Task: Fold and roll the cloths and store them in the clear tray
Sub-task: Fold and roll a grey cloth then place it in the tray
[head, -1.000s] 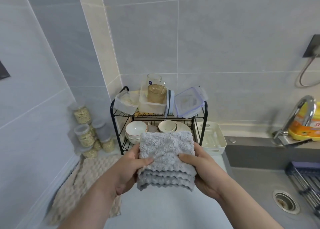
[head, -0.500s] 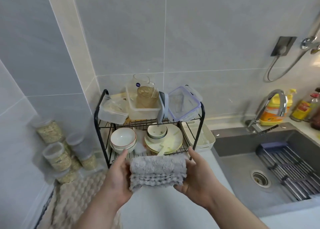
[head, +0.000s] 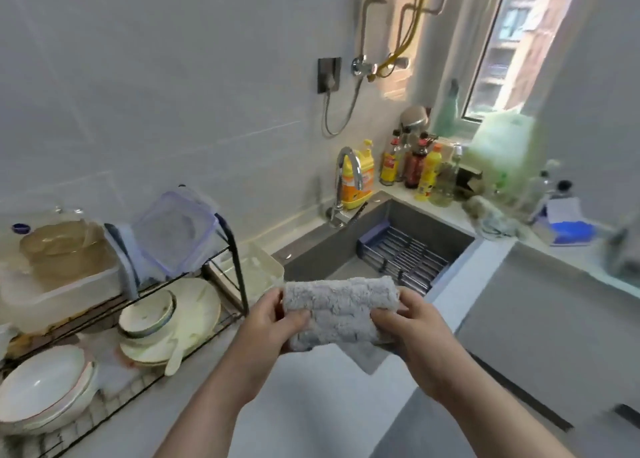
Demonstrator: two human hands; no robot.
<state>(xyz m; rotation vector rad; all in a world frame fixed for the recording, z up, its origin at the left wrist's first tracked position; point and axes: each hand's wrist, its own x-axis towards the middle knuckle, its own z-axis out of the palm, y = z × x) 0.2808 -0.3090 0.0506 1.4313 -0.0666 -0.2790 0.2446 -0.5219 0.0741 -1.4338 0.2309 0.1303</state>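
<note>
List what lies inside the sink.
A dark slatted drain rack sits in the sink. The rolled grey cloth covers the basin's near part, so the floor there cannot be seen.

The cloth [head: 341, 310] is seen as fluffy, ribbed grey fabric. The rack [head: 237, 260] is made of thin black wire, the tap [head: 338, 187] of glossy metal. The sink [head: 322, 256] is finished matt.

One wide-angle camera, worn on the head, is looking forward and down over the counter [head: 308, 402] and is tilting sideways. The dish rack [head: 239, 270] is lying lower left, with the sink [head: 332, 254] and window [head: 512, 42] upper right. The left hand [head: 273, 322] and right hand [head: 415, 329], with the cloth [head: 341, 310], are sitting close at centre.
</note>
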